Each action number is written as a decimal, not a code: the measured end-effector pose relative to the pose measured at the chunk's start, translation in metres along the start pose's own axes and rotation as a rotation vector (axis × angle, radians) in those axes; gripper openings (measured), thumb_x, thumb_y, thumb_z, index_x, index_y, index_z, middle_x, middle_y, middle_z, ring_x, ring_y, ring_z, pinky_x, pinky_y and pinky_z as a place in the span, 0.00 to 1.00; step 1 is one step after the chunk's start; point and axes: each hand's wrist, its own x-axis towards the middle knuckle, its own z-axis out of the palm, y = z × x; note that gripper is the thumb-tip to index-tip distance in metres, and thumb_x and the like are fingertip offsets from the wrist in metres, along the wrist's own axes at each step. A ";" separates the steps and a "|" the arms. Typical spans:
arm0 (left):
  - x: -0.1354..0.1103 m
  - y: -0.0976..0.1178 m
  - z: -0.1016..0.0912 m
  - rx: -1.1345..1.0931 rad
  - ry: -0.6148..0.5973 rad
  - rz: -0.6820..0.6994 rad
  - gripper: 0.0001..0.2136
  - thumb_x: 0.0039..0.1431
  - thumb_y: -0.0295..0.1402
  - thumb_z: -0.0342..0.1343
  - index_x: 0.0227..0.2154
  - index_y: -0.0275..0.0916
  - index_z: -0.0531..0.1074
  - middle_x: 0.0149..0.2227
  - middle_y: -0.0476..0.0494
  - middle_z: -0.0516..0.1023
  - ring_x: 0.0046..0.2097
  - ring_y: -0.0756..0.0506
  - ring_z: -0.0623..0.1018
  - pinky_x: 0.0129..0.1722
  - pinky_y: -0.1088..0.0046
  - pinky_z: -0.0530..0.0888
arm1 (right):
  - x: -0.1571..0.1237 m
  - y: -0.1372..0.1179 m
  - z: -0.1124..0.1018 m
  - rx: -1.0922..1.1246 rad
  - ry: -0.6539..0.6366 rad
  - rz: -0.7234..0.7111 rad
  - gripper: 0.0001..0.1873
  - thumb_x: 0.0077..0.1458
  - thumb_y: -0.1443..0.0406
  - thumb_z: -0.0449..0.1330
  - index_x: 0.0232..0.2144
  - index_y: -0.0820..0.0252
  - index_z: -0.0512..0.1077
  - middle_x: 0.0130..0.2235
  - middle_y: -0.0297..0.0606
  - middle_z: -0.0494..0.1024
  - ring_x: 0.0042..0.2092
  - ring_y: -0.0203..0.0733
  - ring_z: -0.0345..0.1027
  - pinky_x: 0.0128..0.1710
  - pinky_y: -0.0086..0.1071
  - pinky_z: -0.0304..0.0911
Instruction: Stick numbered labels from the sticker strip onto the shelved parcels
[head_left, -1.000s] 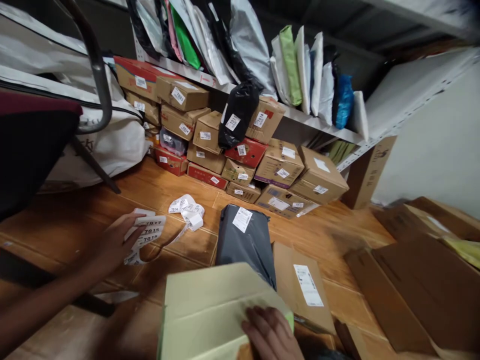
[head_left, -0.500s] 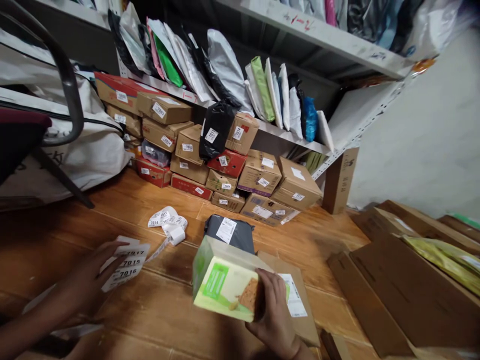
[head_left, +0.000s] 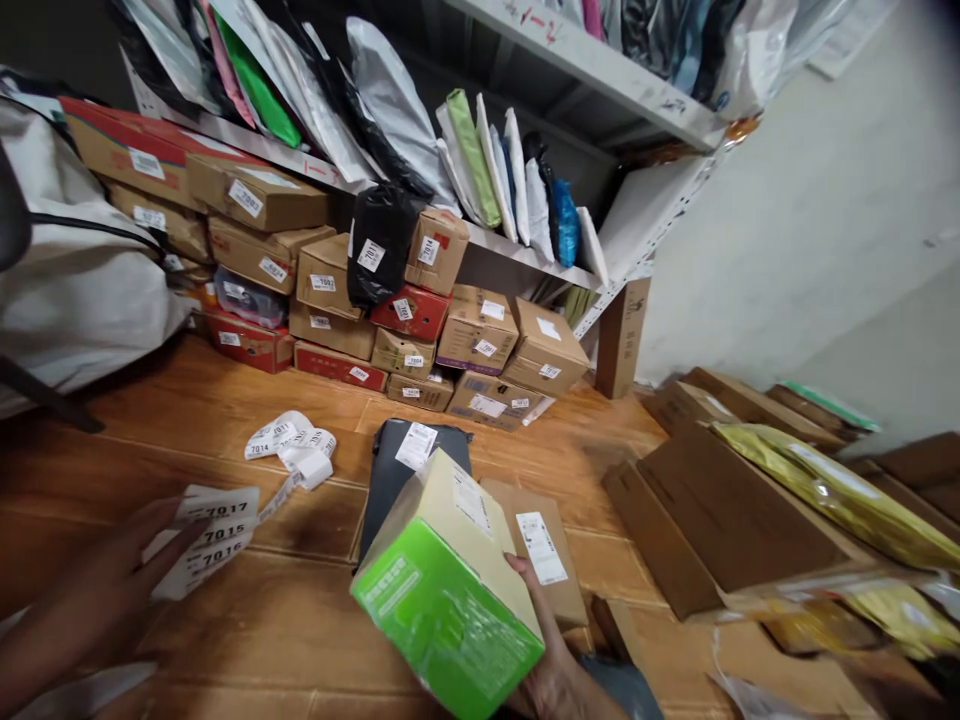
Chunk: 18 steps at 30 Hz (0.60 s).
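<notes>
My right hand (head_left: 551,640) grips a green and cream box (head_left: 450,600) from its right side, tilted, with a white shipping label on its upper cream face. In my left hand (head_left: 112,590) is a strip of number labels (head_left: 214,535), reading 7017, 7015 and 7016. The strip runs on to a loose label roll (head_left: 307,460) lying on the wooden floor. Behind the held box lie a dark grey parcel (head_left: 382,470) and a flat brown carton (head_left: 566,595), each with a white label. The held box hides part of both.
Stacked cartons with number labels (head_left: 337,330) stand along the foot of a white shelf (head_left: 652,95) full of poly mailers. More cartons (head_left: 720,510) and a yellow bag (head_left: 832,490) are on the right. A white sack (head_left: 82,290) sits at the left.
The box has turned in my right hand; its green side and the shipping label now show. The view has shifted right. My left hand still holds the label strip.
</notes>
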 end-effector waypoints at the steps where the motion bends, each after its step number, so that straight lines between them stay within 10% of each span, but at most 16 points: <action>1: 0.000 -0.002 -0.001 -0.029 -0.043 -0.018 0.40 0.46 0.69 0.36 0.37 0.36 0.74 0.46 0.40 0.78 0.46 0.39 0.76 0.50 0.64 0.72 | 0.002 0.002 -0.003 0.011 -0.020 0.032 0.23 0.45 0.49 0.58 0.32 0.64 0.75 0.27 0.42 0.81 0.34 0.50 0.75 0.40 0.41 0.69; 11: -0.022 -0.032 0.020 0.065 0.085 0.043 0.34 0.55 0.58 0.33 0.38 0.33 0.73 0.50 0.27 0.75 0.52 0.32 0.73 0.56 0.55 0.66 | 0.024 0.015 -0.032 -0.169 -0.162 0.022 0.26 0.39 0.53 0.59 0.38 0.66 0.73 0.35 0.46 0.81 0.42 0.52 0.74 0.48 0.42 0.64; 18: -0.017 -0.032 0.016 0.082 -0.001 0.063 0.29 0.55 0.57 0.41 0.37 0.37 0.77 0.46 0.37 0.80 0.50 0.36 0.76 0.52 0.62 0.70 | 0.045 0.001 -0.031 -0.264 -0.065 -0.040 0.23 0.40 0.54 0.60 0.37 0.65 0.73 0.33 0.45 0.81 0.43 0.52 0.73 0.48 0.41 0.64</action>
